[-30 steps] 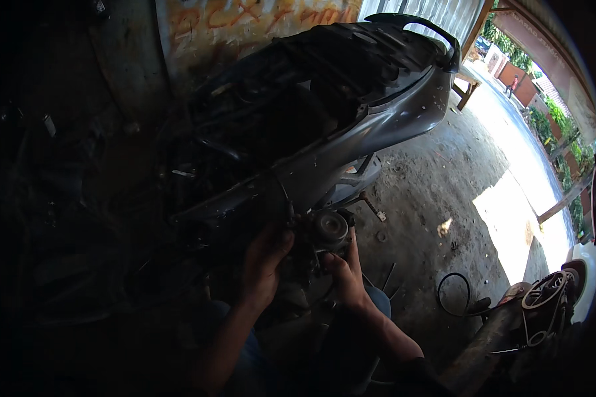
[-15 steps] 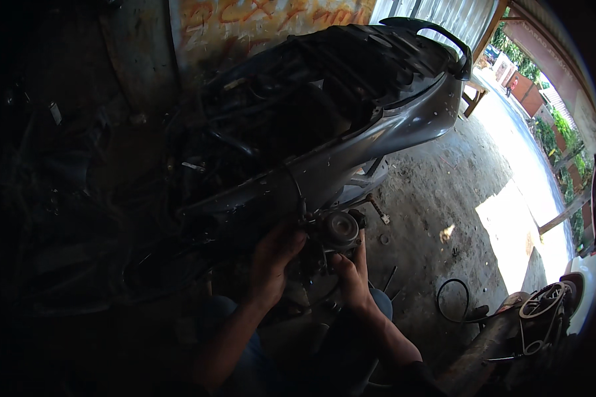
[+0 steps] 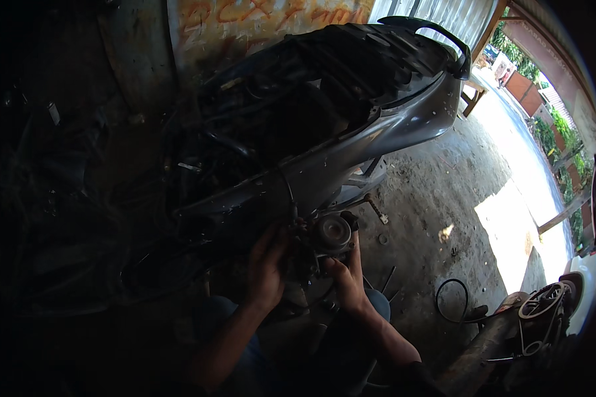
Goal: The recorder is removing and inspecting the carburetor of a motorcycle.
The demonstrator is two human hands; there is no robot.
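Observation:
A carburetor (image 3: 334,233) with a round metal cap is between my hands, in front of the scooter's dark side panel (image 3: 351,159). My right hand (image 3: 347,281) is closed around its right and lower side, with the thumb below the cap. At its left side, where a thin black cable (image 3: 290,188) comes down over the panel, my left hand (image 3: 267,271) is curled against it. Deep shadow hides those left fingertips and the cable's end.
The scooter's open frame (image 3: 278,112) stretches across the far side. A metal lever (image 3: 379,210) and a small ring (image 3: 383,239) are right of the carburetor. Farther right lie a curved black hose (image 3: 440,298) and a machine part with a pale belt (image 3: 543,308).
The carburetor has shifted slightly left, and my right hand with it. My left hand has moved slightly, its fingers now higher beside the cable. The cable's lower end has also swung left.

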